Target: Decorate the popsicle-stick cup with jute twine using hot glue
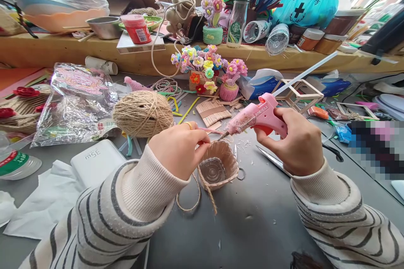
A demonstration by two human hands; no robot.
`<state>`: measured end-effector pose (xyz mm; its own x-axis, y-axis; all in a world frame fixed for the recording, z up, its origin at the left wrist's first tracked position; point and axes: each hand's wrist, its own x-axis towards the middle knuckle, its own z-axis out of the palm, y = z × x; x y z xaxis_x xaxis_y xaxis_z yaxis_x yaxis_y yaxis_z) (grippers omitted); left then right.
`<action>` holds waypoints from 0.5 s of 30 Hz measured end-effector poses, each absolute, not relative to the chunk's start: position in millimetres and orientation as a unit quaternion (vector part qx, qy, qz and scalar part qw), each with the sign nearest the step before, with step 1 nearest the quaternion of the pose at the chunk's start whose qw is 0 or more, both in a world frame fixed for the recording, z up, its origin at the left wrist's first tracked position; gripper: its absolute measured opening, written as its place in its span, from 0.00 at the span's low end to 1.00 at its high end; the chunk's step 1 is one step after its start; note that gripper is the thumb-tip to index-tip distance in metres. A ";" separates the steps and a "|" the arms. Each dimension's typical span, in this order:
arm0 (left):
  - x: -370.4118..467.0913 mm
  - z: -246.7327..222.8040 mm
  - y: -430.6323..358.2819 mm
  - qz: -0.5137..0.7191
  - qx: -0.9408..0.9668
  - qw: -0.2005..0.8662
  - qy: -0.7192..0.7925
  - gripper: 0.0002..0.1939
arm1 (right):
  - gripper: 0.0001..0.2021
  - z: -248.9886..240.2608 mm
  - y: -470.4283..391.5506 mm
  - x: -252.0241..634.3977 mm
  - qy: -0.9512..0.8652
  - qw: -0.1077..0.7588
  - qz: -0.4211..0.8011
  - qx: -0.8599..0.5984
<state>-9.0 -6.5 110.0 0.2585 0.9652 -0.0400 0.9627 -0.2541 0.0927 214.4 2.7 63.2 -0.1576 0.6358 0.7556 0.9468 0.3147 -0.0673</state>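
In my right hand [293, 141] is a pink hot glue gun [252, 115], fingers wrapped round its handle, with a long clear glue stick [304, 73] out of its back. Its nozzle points down left at the rim of a small basket [232, 168] with a clear plastic bottom inside. My left hand [178, 149] pinches jute twine at the basket's far left rim; the fingertips hide the exact spot. A loop of twine [189, 209] hangs below that hand, and a twisted end [212, 201] droops over the basket's front.
Behind my left hand sits a ball of jute twine [143, 113]. Scissors [273, 159] lie by my right wrist. Wooden sticks [213, 113], pipe-cleaner flowers [232, 80] and a wooden frame [298, 94] stand behind. A white power bank [97, 159] is at left.
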 end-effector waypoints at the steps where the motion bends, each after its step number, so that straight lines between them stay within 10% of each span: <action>1: -9.0 110.0 -6.5 0.012 0.791 0.048 0.610 0.11 | 0.15 63.5 2.4 214.2 -0.730 0.354 -0.218 -0.542; 15: -9.5 111.2 -6.8 0.015 0.795 0.056 0.604 0.12 | 0.14 66.1 0.9 213.1 -0.739 0.346 -0.230 -0.530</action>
